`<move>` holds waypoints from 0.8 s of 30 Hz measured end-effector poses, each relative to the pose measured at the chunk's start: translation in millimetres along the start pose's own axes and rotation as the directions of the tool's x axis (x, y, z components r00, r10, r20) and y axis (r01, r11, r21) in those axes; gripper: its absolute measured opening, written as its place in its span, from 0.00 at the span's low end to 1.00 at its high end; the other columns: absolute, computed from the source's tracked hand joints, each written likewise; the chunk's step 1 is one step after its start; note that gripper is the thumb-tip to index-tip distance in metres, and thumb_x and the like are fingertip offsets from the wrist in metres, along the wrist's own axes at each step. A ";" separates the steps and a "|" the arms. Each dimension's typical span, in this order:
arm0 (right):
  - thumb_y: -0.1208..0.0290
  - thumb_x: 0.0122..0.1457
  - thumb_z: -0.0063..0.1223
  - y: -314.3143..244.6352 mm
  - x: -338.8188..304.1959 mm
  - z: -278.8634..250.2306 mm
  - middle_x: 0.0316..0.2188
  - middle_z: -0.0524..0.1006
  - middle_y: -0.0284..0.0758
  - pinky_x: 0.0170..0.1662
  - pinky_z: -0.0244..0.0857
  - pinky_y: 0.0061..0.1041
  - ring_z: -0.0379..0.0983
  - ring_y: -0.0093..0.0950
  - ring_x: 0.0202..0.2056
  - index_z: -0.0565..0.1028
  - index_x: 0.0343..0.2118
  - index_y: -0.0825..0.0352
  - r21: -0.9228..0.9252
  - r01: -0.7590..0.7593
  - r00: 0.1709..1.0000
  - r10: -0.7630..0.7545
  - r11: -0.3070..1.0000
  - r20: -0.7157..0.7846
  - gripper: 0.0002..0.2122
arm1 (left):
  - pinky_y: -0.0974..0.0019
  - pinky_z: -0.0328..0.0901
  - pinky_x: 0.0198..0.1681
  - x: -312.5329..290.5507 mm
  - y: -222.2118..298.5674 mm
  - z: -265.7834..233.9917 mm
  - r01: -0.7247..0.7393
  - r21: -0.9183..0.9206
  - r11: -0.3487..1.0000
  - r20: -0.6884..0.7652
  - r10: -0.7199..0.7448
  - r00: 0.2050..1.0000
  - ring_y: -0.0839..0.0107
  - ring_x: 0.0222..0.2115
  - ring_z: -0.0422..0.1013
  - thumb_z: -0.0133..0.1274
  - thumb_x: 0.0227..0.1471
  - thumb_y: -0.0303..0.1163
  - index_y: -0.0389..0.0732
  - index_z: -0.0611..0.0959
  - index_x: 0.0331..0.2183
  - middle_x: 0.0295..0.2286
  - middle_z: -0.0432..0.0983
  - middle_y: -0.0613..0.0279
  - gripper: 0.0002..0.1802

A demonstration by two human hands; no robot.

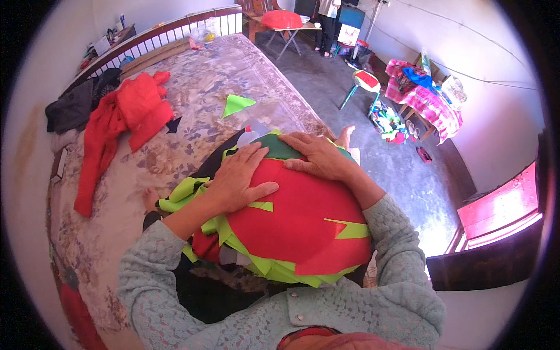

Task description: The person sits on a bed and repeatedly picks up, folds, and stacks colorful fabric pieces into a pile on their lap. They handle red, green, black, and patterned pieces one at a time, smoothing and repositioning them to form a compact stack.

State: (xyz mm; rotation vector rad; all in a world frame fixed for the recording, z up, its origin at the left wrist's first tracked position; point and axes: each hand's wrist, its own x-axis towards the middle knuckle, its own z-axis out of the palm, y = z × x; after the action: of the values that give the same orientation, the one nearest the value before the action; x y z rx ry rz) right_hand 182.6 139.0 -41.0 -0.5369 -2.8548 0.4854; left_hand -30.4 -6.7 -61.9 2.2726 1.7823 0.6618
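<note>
A thick pile of cut fabric pieces (291, 219) in red, lime green and black rests on my lap. My left hand (238, 178) lies flat on its far left part, fingers stretched out and thumb apart. My right hand (315, 156) presses flat on the far side, its fingertips over a dark green fabric piece (274, 146). Both palms touch the cloth, and neither hand grips anything. Lime green strips (185, 193) stick out at the left edge of the pile. A loose lime green scrap (237, 105) lies on the bed beyond my hands.
I sit on a bed with a flowered sheet (175, 137). Red clothing (125, 111) and dark clothing (73, 108) lie at the left. To the right stand a stool (366, 80) and a seat under a pink checked cloth (446, 111). Another person (328, 26) stands near the back table (283, 28).
</note>
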 end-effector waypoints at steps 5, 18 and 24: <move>0.41 0.59 0.40 3.9 -1.0 1.8 0.55 0.65 0.47 0.54 0.59 0.44 0.65 0.47 0.53 0.60 0.61 0.60 -0.018 0.011 1.000 -0.011 1.000 -0.021 0.34 | 0.55 0.49 0.60 0.5 -1.5 1.8 -0.013 -0.003 1.000 -0.009 0.013 1.000 0.51 0.59 0.53 0.48 0.50 0.60 0.33 0.61 0.58 0.59 0.53 0.44 0.46; 0.42 0.59 0.40 1.7 -19.6 -21.2 0.60 0.61 0.43 0.64 0.37 0.47 0.53 0.44 0.62 0.58 0.63 0.59 -0.103 -0.103 0.991 0.094 0.989 -0.093 0.33 | 0.55 0.50 0.60 0.2 -2.8 2.3 0.001 -0.003 1.000 -0.020 -0.001 1.000 0.51 0.59 0.54 0.48 0.50 0.60 0.33 0.62 0.58 0.58 0.55 0.44 0.46; 0.36 0.58 0.35 27.0 -35.6 0.0 0.58 0.64 0.44 0.57 0.25 0.68 0.59 0.45 0.59 0.59 0.62 0.58 -0.120 -0.128 0.991 0.123 0.985 -0.049 0.35 | 0.51 0.48 0.61 1.1 -1.4 2.9 0.007 -0.059 0.998 -0.024 -0.008 1.000 0.52 0.60 0.52 0.47 0.49 0.63 0.33 0.64 0.57 0.58 0.56 0.46 0.47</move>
State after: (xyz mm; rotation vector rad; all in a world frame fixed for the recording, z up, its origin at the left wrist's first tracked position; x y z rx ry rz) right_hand 223.8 149.1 -55.1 -0.7431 -2.8363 0.3152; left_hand -30.1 -4.8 -64.7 2.2283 1.7573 0.7335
